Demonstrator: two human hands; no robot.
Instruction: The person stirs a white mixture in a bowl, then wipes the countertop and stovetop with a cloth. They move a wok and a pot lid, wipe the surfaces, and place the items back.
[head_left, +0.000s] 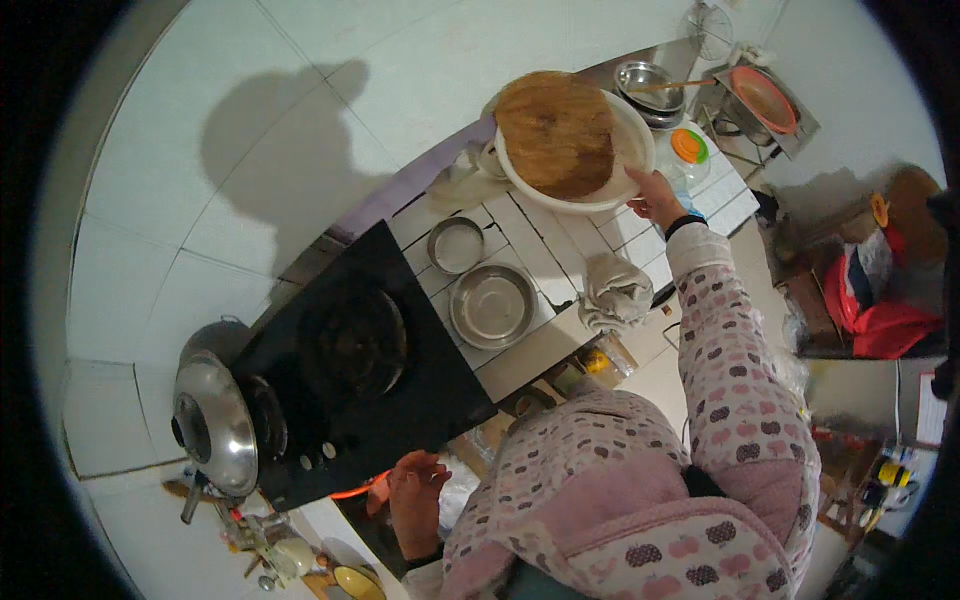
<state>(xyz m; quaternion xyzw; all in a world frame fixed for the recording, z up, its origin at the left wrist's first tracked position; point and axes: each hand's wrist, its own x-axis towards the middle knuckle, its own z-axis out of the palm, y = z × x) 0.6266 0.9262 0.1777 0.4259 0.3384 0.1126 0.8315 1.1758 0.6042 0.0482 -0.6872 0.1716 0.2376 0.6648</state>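
Note:
My right hand (651, 196) grips the rim of a white plastic basin (637, 142) on the tiled counter. A round wooden board (555, 135) rests in or over the basin, covering much of its opening. Low and to the left, my left hand (415, 480) hangs near the front edge of the black gas stove (442, 390), its fingers loosely bent and holding nothing visible. Two round metal pans, a smaller one (456, 245) and a larger one (493, 306), sit on the tiles between stove and basin. A crumpled grey cloth (616, 291) lies at the counter's front edge.
A lidded metal wok (217, 427) stands on the stove's left burner. Beyond the basin are stacked metal bowls (649, 90) and a clear jar with an orange and green lid (689, 146). Bottles and a yellow bowl (358, 583) stand at lower left. A red bag (885, 315) is at right.

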